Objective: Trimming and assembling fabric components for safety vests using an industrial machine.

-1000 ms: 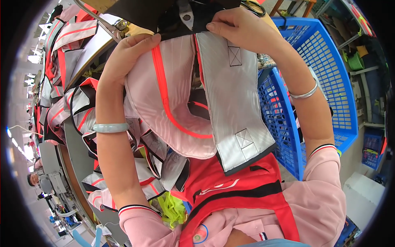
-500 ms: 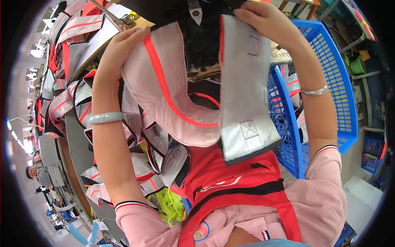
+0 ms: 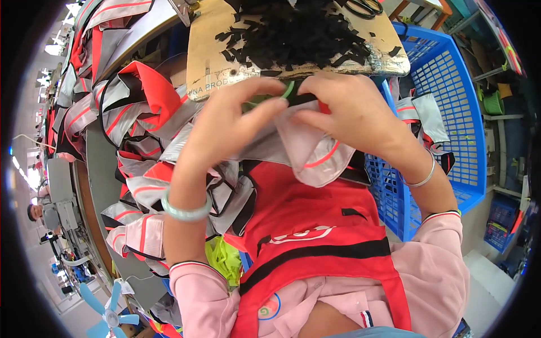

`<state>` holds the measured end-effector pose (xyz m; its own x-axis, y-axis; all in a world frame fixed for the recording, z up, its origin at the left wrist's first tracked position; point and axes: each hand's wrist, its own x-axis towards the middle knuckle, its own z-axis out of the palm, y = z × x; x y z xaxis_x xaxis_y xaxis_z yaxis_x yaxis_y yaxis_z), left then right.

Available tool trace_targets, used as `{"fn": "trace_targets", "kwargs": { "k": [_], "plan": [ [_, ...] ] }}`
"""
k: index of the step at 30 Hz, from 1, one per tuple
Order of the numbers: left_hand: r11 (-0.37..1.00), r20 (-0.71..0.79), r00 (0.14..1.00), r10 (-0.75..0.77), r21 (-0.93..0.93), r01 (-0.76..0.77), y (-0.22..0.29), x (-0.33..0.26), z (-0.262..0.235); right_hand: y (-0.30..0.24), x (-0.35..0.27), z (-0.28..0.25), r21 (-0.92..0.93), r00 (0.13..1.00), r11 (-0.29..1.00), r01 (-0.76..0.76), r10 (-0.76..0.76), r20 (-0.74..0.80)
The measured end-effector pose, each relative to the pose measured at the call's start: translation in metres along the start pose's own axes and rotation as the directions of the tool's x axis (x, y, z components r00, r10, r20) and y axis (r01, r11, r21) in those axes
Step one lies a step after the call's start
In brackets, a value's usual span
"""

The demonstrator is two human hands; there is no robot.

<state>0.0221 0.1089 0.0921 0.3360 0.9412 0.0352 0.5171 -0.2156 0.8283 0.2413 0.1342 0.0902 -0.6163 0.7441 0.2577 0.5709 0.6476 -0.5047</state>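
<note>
Just below the table's near edge, a silver-grey fabric piece (image 3: 318, 163) with a red stripe hangs bunched over my red apron (image 3: 310, 197). My right hand (image 3: 349, 112) grips its upper part, the thumb on the near side and the fingers curled toward the table. My left hand (image 3: 239, 115) is close beside it, slightly blurred, thumb and forefinger bent and apart. A thin green curved thing (image 3: 289, 90) shows by the left fingertips; its kind is unclear. Part of the fabric is hidden behind my hands.
A worn wooden board (image 3: 214, 56) ahead carries a heap of small black strips (image 3: 298, 39) and black-handled scissors (image 3: 363, 8). Similar grey and red pieces (image 3: 146, 186) are piled at the left. At the right stands a blue plastic basket (image 3: 462, 129) with more pieces inside.
The fabric piece, held up spread between both hands before, has come down toward my lap and is bunched. My hands have moved closer together and lower, uncovering the board and black strips.
</note>
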Motion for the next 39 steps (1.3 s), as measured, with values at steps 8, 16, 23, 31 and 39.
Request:
{"fn": "trace_targets", "kwargs": {
  "k": [8,16,23,31,39],
  "plan": [
    [0.984,-0.401,0.899,0.174,0.115,-0.14,-0.012,-0.033,0.032,0.016,-0.011,-0.037,0.197,0.987,0.972,-0.129,0.146,-0.073],
    [0.993,-0.053,0.992,-0.111,-0.037,0.109,-0.002,0.023,-0.042,0.035,0.009,-0.04,0.238,0.969,0.956,-0.171,0.207,-0.135],
    [0.98,0.021,0.98,-0.2,0.009,0.2,-0.021,0.069,-0.063,0.075,0.041,-0.022,0.292,0.967,0.939,-0.179,0.223,-0.123],
    [0.935,0.028,0.938,-0.344,-0.077,0.346,-0.025,0.096,-0.07,0.096,0.067,-0.021,0.332,0.962,0.909,-0.252,0.274,-0.019],
    [0.918,0.053,0.94,-0.338,-0.201,0.342,-0.022,0.099,-0.073,0.1,0.075,-0.023,0.399,0.975,0.898,-0.187,0.218,-0.033]
  ]
}}
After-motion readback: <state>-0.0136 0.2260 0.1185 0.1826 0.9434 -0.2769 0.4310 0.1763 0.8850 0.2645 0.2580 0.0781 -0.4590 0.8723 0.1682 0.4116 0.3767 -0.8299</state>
